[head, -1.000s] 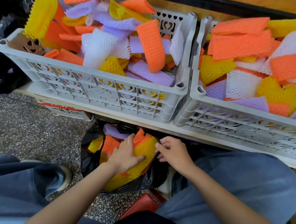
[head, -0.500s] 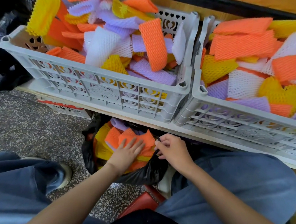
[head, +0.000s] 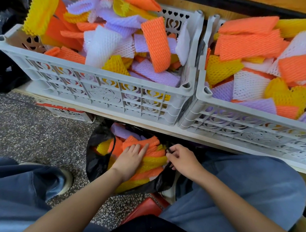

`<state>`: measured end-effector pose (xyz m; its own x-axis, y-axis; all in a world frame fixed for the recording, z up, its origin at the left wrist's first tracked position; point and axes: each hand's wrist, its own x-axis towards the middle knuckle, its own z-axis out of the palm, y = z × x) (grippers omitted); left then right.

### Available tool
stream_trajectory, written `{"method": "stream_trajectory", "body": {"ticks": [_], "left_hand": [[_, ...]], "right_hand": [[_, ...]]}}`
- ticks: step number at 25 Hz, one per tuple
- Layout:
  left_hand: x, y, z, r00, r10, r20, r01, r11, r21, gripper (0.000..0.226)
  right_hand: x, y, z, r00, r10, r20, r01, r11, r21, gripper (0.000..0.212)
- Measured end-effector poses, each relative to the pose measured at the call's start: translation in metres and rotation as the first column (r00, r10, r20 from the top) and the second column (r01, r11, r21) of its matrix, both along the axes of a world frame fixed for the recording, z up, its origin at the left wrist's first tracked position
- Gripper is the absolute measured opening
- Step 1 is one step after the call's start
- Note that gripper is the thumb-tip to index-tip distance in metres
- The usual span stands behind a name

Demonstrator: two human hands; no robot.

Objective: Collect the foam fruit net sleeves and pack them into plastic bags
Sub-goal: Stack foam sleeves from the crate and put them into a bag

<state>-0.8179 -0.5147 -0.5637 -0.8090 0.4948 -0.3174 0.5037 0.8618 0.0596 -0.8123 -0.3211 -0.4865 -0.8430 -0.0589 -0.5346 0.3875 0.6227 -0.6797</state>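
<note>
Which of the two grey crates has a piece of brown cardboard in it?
The left crate: brown cardboard with heart cutouts stands in its near left corner. The right crate shows only foam sleeves.

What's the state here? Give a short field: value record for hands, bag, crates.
left hand: flat, fingers straight, pressing on the bagged sleeves
right hand: fingers curled, pinching the black bag at its right rim
black bag: open, low between the knees, holds orange, yellow and purple sleeves
left crate: piled with loose sleeves
right crate: beside the left crate, also piled with sleeves
</note>
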Motion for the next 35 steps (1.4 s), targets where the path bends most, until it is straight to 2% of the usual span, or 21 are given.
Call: {"method": "stream_trajectory", "body": {"ticks": [3,5,8,11,13,14,17,21,23,26,29,32,34,35], "left_hand": [[0.004,-0.009,0.003,0.998,-0.065,-0.016,0.066,0.997,0.046,0.068],[-0.001,-0.015,0.015,0.987,-0.125,-0.100,0.133,0.988,0.073,0.070],[-0.017,-0.021,0.051,0.944,-0.167,-0.284,0.225,0.957,0.183,0.061],[-0.050,-0.016,0.117,0.844,-0.157,-0.512,0.366,0.867,0.338,0.039],[-0.077,-0.008,0.157,0.801,-0.094,-0.591,0.394,0.826,0.402,0.032],[-0.092,-0.005,0.171,0.785,-0.063,-0.616,0.396,0.816,0.421,0.030],[-0.136,0.009,0.198,0.776,-0.019,-0.631,0.379,0.813,0.442,0.029],[-0.196,0.029,0.206,0.825,-0.070,-0.561,0.343,0.851,0.398,0.038],[-0.223,0.029,0.199,0.880,-0.031,-0.474,0.243,0.887,0.393,0.043],[-0.247,0.018,0.190,0.916,0.020,-0.400,0.103,0.953,0.285,0.055],[-0.256,0.012,0.187,0.894,-0.025,-0.446,0.035,0.999,0.015,0.062],[-0.252,0.011,0.186,0.859,-0.103,-0.502,0.098,0.995,-0.036,0.056],[-0.249,0.010,0.187,0.786,-0.150,-0.600,0.114,0.989,-0.097,0.045],[-0.247,0.009,0.191,0.767,-0.140,-0.627,0.114,0.990,-0.081,0.041]], "right_hand": [[0.005,0.009,-0.001,0.986,0.150,0.071,-0.155,0.985,0.071,0.037],[0.006,0.013,0.010,0.967,0.254,0.009,-0.254,0.962,0.098,0.046],[-0.006,0.020,0.048,0.900,0.299,-0.316,-0.268,0.953,0.141,0.034],[-0.032,0.031,0.103,0.716,0.237,-0.656,-0.205,0.970,0.127,0.019],[-0.057,0.042,0.131,0.590,0.183,-0.787,-0.123,0.983,0.136,0.017],[-0.072,0.049,0.140,0.558,0.182,-0.810,-0.077,0.983,0.168,0.018],[-0.124,0.077,0.142,0.593,0.257,-0.763,0.014,0.944,0.329,0.028],[-0.168,0.109,0.126,0.795,0.417,-0.441,-0.113,0.816,0.568,0.060],[-0.175,0.115,0.120,0.837,0.418,-0.353,-0.133,0.781,0.610,0.067],[-0.179,0.122,0.119,0.831,0.398,-0.388,-0.053,0.752,0.657,0.049],[-0.176,0.127,0.127,0.802,0.327,-0.501,0.069,0.781,0.620,0.034],[-0.170,0.127,0.142,0.758,0.246,-0.604,0.175,0.816,0.551,0.029],[-0.165,0.122,0.155,0.732,0.232,-0.640,0.217,0.811,0.543,0.033],[-0.163,0.118,0.162,0.710,0.228,-0.666,0.229,0.820,0.525,0.033]]}}
